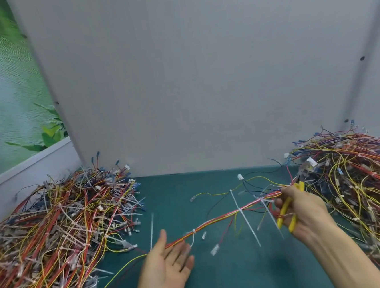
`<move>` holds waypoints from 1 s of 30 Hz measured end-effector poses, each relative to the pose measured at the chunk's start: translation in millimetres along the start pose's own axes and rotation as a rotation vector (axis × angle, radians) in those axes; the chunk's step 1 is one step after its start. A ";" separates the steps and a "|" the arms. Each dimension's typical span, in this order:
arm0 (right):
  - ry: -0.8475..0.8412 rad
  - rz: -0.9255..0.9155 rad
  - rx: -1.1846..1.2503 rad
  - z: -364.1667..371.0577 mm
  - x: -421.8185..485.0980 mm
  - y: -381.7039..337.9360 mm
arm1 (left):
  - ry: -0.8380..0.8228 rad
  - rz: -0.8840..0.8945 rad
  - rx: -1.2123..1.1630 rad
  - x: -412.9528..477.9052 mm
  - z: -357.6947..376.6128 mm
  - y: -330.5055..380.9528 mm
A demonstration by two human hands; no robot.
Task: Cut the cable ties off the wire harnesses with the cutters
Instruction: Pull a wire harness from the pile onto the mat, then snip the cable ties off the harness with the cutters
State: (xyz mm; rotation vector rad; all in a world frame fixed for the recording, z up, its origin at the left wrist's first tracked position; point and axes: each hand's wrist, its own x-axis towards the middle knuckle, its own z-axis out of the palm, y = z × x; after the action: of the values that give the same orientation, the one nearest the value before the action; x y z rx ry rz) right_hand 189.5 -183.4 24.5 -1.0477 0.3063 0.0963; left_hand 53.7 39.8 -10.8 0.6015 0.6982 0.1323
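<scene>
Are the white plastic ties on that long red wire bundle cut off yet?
Not yet. White plastic cable ties wrap the red and yellow wire harness at three spots, tails sticking out.

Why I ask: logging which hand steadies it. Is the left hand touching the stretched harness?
Touching. Head view: the harness runs onto the palm of the open left hand, beside the thumb.

One wide-angle camera sits on the person's head, looking forward and down. It is close over the green table (231, 274), with the left hand (166, 267) and right hand (307, 211) low in frame and the grey wall (200, 73) straight ahead.
</scene>
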 end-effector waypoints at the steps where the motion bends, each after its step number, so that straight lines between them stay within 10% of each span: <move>1: 0.002 -0.017 -0.014 -1.6 -0.1 0.3 | -0.003 0.009 -0.048 -0.4 -0.8 2.8; 6: 0.030 -0.063 -0.042 -7.8 0.8 2.3 | -0.142 0.067 -0.130 -18.4 9.2 26.1; 16: 0.039 -0.140 -0.099 -2.0 2.7 -2.9 | -0.617 0.657 0.537 -45.8 83.5 79.5; 22: 0.171 -0.218 -0.210 -20.1 14.9 -0.1 | -0.211 0.027 0.801 21.3 32.6 28.5; 30: 0.358 -0.323 -0.176 -34.9 27.5 -8.0 | -0.271 0.398 1.841 22.4 -26.0 43.7</move>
State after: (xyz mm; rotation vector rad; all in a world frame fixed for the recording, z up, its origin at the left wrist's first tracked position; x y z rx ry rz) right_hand 210.5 -219.4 6.9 -1.2767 0.4534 -0.3640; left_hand 57.8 95.1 -14.7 2.4648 0.2435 -0.2881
